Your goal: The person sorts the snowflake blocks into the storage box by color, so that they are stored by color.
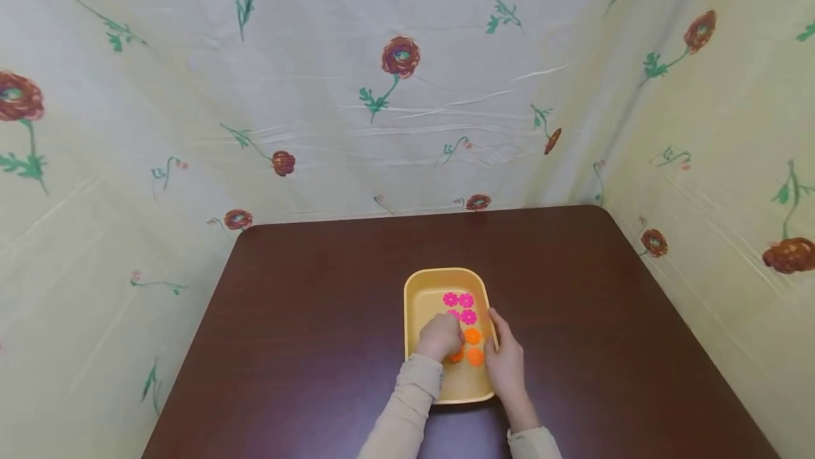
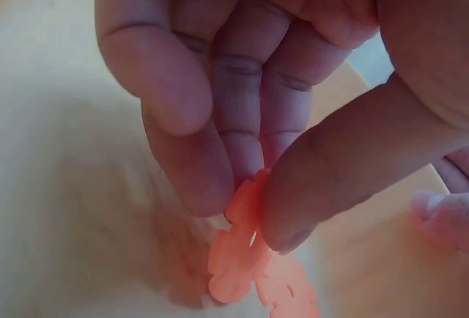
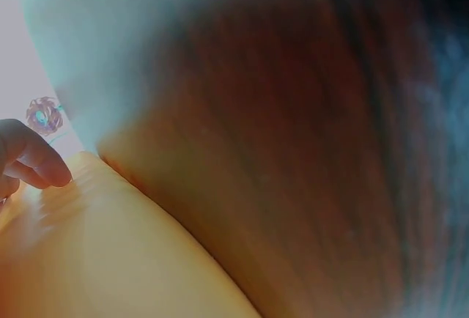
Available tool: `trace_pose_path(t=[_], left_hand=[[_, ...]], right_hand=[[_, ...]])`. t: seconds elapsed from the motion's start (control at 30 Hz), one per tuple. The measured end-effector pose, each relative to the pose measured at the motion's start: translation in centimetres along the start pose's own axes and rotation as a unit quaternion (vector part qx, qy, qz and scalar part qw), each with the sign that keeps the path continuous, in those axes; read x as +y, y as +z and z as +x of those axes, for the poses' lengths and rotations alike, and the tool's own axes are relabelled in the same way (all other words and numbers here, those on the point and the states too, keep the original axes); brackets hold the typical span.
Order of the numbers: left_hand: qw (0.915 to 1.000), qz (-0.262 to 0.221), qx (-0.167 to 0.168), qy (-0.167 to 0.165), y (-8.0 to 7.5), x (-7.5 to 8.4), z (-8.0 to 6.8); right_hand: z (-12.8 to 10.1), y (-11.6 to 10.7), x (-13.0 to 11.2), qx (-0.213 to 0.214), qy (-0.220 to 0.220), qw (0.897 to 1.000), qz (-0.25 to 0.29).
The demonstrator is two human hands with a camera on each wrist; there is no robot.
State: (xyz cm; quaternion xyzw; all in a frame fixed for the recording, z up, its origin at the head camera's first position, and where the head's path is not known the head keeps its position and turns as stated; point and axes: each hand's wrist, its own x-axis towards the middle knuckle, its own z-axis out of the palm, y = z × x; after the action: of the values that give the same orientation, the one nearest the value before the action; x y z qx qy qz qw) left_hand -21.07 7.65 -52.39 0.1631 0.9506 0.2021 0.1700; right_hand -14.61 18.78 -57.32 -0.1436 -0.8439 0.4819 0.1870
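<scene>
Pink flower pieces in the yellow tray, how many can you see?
4 in the yellow tray's far half: pink flower pieces at, and one partly behind the left hand, which may hide more.

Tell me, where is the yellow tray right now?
In the head view the yellow tray sits near the front middle of the brown table, between both hands.

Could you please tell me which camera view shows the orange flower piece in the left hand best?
The left wrist view: the orange flower piece fills it, pinched by the left hand. The head view shows it mostly hidden under that hand; the right wrist view misses it.
</scene>
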Motion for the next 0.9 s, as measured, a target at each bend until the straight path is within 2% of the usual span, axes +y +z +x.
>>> trace_pose_path(t=[0.27, 0.47, 0.9], left_hand=[[0.9999, 0.005, -0.012, -0.002, 0.11, -0.07, -0.09], [0.9999, 0.008, -0.009, 0.001, 0.32, -0.15, 0.29], [0.9995, 0.016, 0.022, 0.014, 0.8, -0.26, 0.1]], right_hand=[[-0.17, 0.25, 0.07, 0.012, -0.005, 1.0, -0.003], [0.01, 0.39, -0.06, 0.011, 0.001, 1.0, -0.001], [-0.08, 0.44, -0.25, 0.01, 0.007, 1.0, -0.006]])
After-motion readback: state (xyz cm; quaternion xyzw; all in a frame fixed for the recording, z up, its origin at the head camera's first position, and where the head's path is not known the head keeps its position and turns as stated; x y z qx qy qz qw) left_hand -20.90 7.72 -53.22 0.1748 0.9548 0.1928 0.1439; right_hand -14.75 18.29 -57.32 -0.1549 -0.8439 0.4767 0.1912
